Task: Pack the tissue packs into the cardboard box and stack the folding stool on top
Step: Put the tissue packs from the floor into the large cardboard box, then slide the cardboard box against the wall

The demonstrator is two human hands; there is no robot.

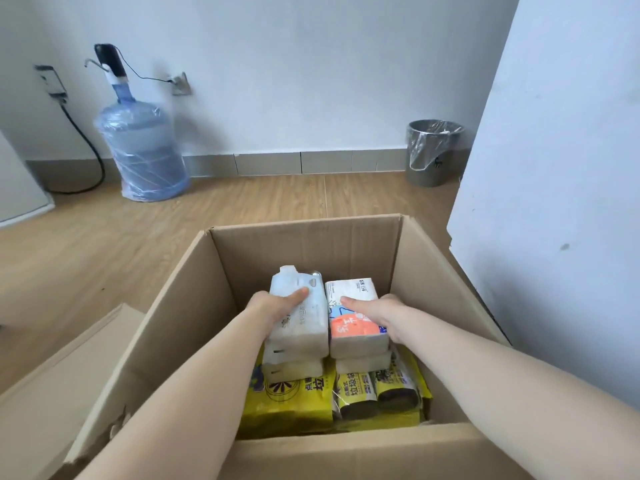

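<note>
1. Two bare hands reach into one open brown cardboard box (221, 271) on the wooden floor.
2. Left hand (273, 306) grips a pale white plastic-wrapped tissue pack (304, 323); right hand (377, 313) grips a white tissue pack with an orange panel (353, 327).
3. The two packs sit side by side, touching, inside the box.
4. Two more white packs (294, 370) lie beneath them, above yellow bagged rolls (287, 400) at the box's near wall.
</note>
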